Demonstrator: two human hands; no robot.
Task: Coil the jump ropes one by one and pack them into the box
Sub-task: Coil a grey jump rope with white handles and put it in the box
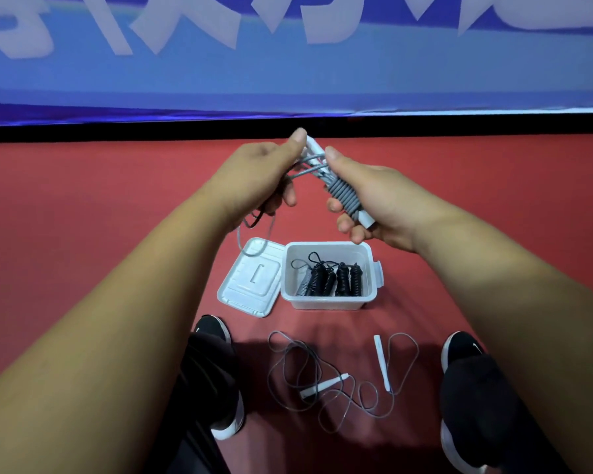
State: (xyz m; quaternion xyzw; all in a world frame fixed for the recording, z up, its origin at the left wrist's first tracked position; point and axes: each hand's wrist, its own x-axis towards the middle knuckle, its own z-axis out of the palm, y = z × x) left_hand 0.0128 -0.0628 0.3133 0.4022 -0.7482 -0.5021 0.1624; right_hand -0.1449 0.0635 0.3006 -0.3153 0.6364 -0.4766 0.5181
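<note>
The fingers (344, 227) of the right hand (374, 196) are curled tight round the grey rope (343, 196), clamping its paired white handles (365, 218) where cord sits wound about them in close turns. Just beside them the left hand (254, 176) has its fingers closed on the slack cord, thumb pressed by the handles' upper end. The unwound tail hangs in a loop under the left fingers, so the winding looks partway done. Well below the fingers stands the open box (374, 268) with several coiled ropes (332, 278) inside and its lid (250, 278) touching its side. Farther off, another loose rope (322, 381) sprawls on the floor. The next move calls for wrapping the remaining slack snugly, securing the end, then lowering the bundle beside the others.
</note>
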